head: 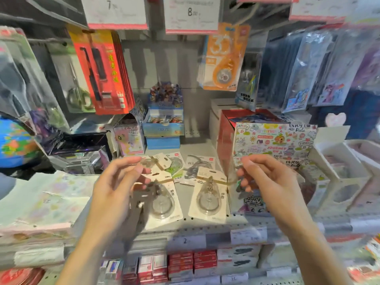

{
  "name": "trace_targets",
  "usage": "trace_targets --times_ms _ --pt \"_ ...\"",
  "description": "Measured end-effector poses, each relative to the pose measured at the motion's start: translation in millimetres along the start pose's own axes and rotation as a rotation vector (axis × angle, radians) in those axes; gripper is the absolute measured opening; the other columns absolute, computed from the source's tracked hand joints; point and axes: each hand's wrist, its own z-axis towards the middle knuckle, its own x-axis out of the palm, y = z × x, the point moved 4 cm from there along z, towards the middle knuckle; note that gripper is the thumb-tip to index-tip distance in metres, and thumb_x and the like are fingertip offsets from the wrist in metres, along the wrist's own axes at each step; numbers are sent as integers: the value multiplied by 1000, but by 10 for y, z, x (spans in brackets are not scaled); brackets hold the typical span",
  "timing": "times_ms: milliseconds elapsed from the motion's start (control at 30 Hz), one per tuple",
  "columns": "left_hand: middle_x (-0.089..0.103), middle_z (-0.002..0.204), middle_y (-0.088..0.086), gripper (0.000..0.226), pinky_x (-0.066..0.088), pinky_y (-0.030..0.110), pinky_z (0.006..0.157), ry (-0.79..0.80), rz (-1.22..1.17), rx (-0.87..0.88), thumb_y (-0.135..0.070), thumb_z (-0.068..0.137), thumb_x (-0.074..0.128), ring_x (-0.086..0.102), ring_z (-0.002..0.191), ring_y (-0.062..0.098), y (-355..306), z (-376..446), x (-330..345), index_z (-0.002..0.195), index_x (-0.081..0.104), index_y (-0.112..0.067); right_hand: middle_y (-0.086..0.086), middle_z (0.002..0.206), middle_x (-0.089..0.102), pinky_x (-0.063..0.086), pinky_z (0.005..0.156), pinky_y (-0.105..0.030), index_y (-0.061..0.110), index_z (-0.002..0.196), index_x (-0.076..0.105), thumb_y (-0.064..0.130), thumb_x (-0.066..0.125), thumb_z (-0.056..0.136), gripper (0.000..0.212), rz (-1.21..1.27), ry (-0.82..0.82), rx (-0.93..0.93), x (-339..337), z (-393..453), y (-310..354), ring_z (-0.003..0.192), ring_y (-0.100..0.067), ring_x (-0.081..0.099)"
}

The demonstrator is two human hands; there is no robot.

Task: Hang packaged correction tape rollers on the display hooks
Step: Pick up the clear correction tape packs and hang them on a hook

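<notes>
Head view: two hands (115, 188), five packs (207, 194).

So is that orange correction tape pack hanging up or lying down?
Hanging: the orange correction tape pack dangles from a hook below the white price tag.

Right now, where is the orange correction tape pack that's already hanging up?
In the head view, the orange carded correction tape pack hangs upper centre-right, under the white "8" price card, above the shelf.

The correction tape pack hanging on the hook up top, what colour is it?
Mostly orange with a blue edge, seen in the head view.
</notes>
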Motion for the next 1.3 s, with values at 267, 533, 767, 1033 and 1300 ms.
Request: trace_targets --times_ms 267,533,767,1033,1300 --pt "79 92 -5 13 56 14 68 191 113 38 -25 95 68 76 78 9 40 658 -688 103 70 -35 -4 77 79 57 56 -17 14 98 74 14 67 100 7 -146 -108 -67 766 99 230 59 -8 69" --pt "66 105 -12 24 55 27 78 518 671 -24 -29 98 65 68 88 9 347 1186 -533 120 56 -32 5 84 76 51 66 -13 26 91 73 17 62 99 16 -617 185 14 1488 327 -350 70 -1 67" --pt "45 154 8 58 32 42 119 772 1054 -52 -35 100 60 38 144 25 770 1507 -303 151 41 -16 10 82 61 46 65 -23 23 120 60 52 67 92 41 -854 414 165 1689 448 -864 69 -5 57" --pt "62 135 10 57 44 33 101 841 1102 -210 -44 100 57 56 127 26 969 1595 -242 147 47 -13 16 98 65 40 57 -10 29 138 45 73 72 78 79 -856 541 253 1712 483 -923 81 2 61" --pt "58 121 7 60 46 33 74 758 1020 -206 -48 86 77 57 97 18 905 1601 -258 133 50 -22 40 65 68 43 53 0 40 83 67 28 88 81 24 -556 473 298 1686 494 -911 60 21 62"
